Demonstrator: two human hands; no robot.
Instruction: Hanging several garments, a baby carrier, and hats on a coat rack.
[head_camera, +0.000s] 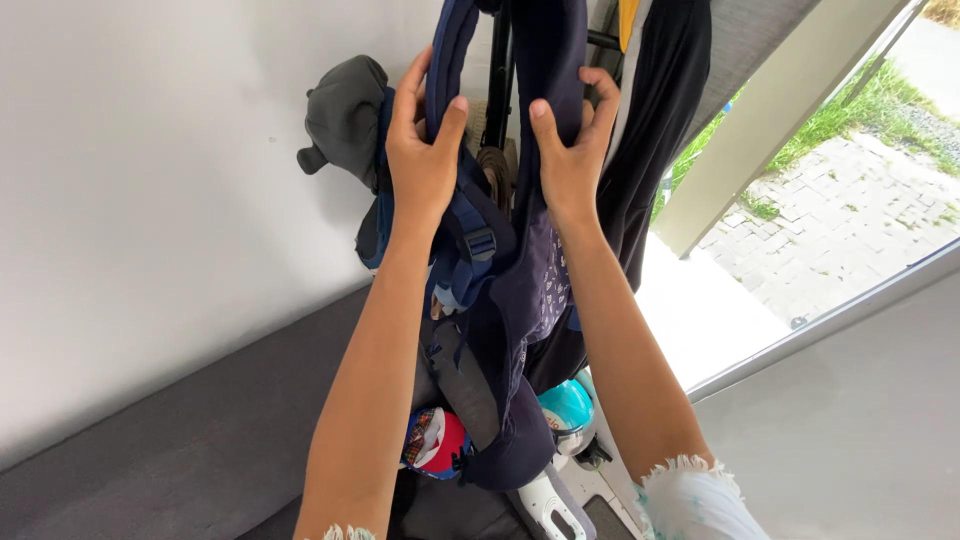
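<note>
Nearest to the camera are the two forearms, each with a frayed white sleeve (700, 495) at the bottom edge, rising toward 12 o'clock. The left hand (422, 150) is clenched around a dark navy strap (447, 45) of a hanging backpack (510, 300), thumb on the front and fingers wrapped behind. The right hand (572, 150) grasps the neighbouring strap (548, 50) in the same manner, just beside the first one (the two thumbs point up, near each other but apart). The backpack hangs between the arms, its body going down toward 6 o'clock, with a black buckle (479, 243) below the left wrist.

At 9 o'clock of the left hand, a grey cap (345, 115) hangs on the white wall (150, 200). At 2 o'clock of the right hand hangs a black garment (660, 110). Below the backpack, at 6 o'clock, I see a red and multicoloured item (437, 440) and a teal round object (566, 405) (what they are I cannot tell). A grey floor (200, 450) lies at 8 o'clock. At 3 o'clock, outside the glass, there are paving stones (830, 210) and grass (850, 110).
</note>
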